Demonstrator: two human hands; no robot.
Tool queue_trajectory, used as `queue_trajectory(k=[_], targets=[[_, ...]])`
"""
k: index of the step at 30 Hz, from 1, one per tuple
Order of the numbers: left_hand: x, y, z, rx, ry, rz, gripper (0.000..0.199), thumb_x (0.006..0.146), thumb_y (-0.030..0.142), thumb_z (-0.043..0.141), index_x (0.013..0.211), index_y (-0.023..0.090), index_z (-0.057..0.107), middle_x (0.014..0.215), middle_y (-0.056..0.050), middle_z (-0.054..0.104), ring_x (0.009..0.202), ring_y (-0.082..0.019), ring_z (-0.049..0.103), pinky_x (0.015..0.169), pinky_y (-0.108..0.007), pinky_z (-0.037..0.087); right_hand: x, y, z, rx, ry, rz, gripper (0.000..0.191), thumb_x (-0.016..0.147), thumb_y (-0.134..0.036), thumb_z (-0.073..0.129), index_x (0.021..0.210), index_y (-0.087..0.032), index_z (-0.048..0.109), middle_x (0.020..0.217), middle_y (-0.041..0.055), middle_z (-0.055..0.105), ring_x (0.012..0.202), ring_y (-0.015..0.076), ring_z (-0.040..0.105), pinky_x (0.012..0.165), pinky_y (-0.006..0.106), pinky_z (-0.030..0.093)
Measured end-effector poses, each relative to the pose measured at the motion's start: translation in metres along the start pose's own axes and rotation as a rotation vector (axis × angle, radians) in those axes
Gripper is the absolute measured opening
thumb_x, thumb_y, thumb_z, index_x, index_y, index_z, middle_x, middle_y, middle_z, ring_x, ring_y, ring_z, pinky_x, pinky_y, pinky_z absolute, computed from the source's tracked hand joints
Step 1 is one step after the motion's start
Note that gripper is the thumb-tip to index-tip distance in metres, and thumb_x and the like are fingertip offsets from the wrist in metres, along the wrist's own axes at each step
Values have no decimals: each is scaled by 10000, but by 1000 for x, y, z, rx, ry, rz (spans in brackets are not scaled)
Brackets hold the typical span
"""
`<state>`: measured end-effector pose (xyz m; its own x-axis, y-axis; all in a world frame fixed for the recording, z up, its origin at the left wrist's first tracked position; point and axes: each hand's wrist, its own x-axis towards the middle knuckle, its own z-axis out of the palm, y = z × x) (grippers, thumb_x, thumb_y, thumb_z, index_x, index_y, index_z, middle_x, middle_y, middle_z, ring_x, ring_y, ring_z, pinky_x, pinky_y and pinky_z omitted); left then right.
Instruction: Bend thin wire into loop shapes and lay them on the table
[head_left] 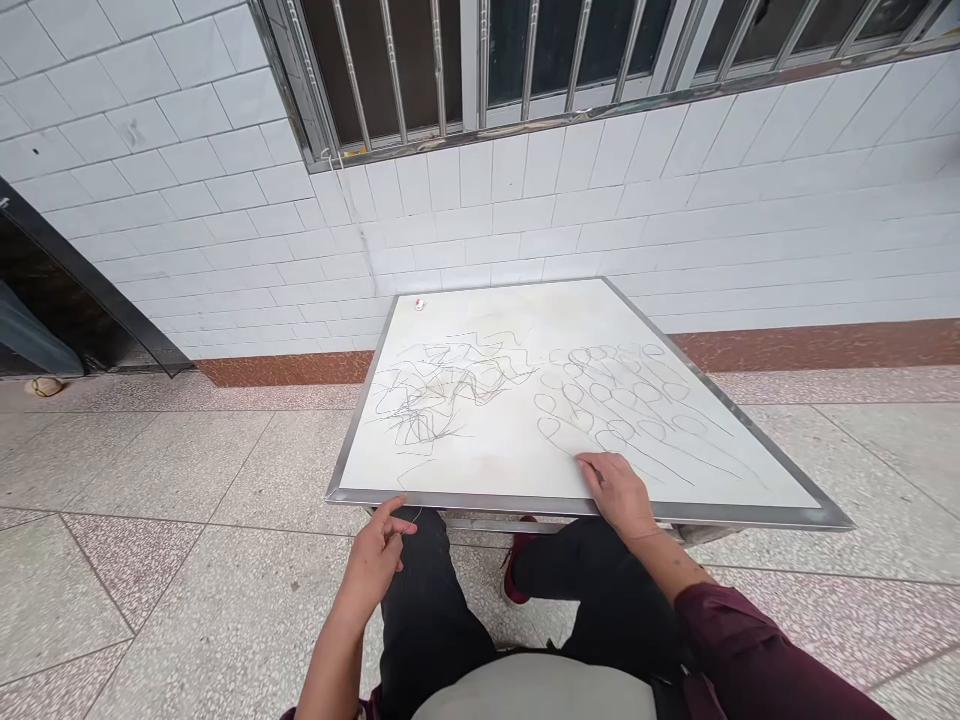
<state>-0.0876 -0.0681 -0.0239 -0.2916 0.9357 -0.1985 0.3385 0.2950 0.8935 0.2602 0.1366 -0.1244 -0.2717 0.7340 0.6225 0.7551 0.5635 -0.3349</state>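
Note:
On the left half of a white table [502,480] with a grey metal rim lies a loose tangle of thin dark wires [450,385]. Several wires with a round loop at one end [630,395] are spread over the right half. My right hand [619,492] rests at the near edge, its fingers closed at the tail of one looped wire [550,430]. Just off the near rim, left of centre, my left hand [379,548] has its fingers apart; a thin strand shows by its fingertips, too fine to trace fully. A single curved wire [405,473] lies beyond that hand.
A small red and white object [420,304] sits at the table's far left corner. Behind the table stands a white tiled wall [480,230] with a barred window [510,60]. My legs are under the near edge. At far left, part of a person's leg [34,335] shows in a doorway.

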Motion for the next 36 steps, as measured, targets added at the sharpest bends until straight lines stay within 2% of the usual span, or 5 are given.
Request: queue_trajectory(k=[6, 12, 20, 25, 36], targets=[[-24, 36, -3, -367, -194, 89, 547, 861, 292, 536, 1375, 226, 360, 974, -63, 672, 527, -79, 455, 531, -227, 377, 11, -92, -35, 287, 63, -174, 200, 927, -232, 465, 1047, -207, 622, 905, 78, 665, 853, 222, 579, 780, 401, 469], [-33, 53, 11, -602, -355, 85, 585, 852, 321, 599, 1381, 234, 366, 874, -60, 651, 491, -66, 423, 467, -205, 314, 34, -199, -72, 437, -142, -528, 367, 895, -275, 567, 1249, -214, 496, 1203, 98, 599, 1124, 232, 510, 930, 429, 432], [-43, 56, 19, -766, -435, 69, 553, 865, 247, 596, 1376, 246, 383, 809, -28, 615, 457, -26, 362, 441, -178, 249, 38, -195, -73, 499, -228, -483, 110, 928, -277, 512, 963, -194, 577, 967, 70, 655, 904, 199, 561, 786, 362, 455], [-46, 58, 24, -783, -475, 101, 601, 827, 200, 643, 1369, 251, 388, 837, -30, 618, 529, -66, 502, 504, -190, 397, 27, -200, -75, 609, -339, -348, 131, 954, -248, 452, 897, -189, 553, 765, 27, 615, 722, 156, 512, 646, 274, 446], [-67, 82, 35, -917, -276, 206, 789, 753, 188, 730, 1408, 327, 313, 995, -44, 628, 750, -130, 613, 659, -238, 522, 19, -206, -90, 443, -239, -375, 111, 929, -198, 476, 1021, -209, 537, 846, 32, 659, 758, 179, 561, 843, 410, 428]])
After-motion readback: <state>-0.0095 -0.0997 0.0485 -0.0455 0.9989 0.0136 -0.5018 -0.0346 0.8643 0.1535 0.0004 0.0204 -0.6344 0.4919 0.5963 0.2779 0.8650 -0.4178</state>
